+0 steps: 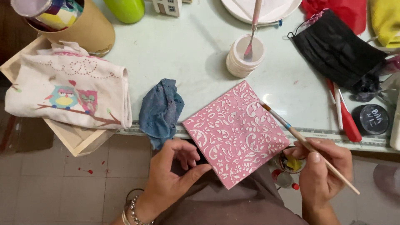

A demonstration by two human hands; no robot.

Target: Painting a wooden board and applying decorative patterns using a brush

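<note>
A square pink tile (pixel 236 134) with a white floral pattern lies tilted over the table's front edge and my lap. My left hand (pixel 175 173) rests at its lower left corner, thumb touching the tile's edge, fingers loosely curled with nothing inside. My right hand (pixel 323 171) grips a thin wooden paintbrush (pixel 306 145), whose bristle tip touches the tile's right corner. Just below the right hand I glimpse a small paint pot (pixel 293 163), partly hidden.
A crumpled blue rag (pixel 160 110) lies left of the tile. Behind stand a white paint jar (pixel 245 56) with a palette knife in it, a white plate (pixel 260 10), a black face mask (pixel 337 50), a red pen (pixel 348 123), a black lid (pixel 371 119), an owl-print cloth (pixel 68 91) on a wooden tray (pixel 77 139), and a cardboard tube (pixel 89 27).
</note>
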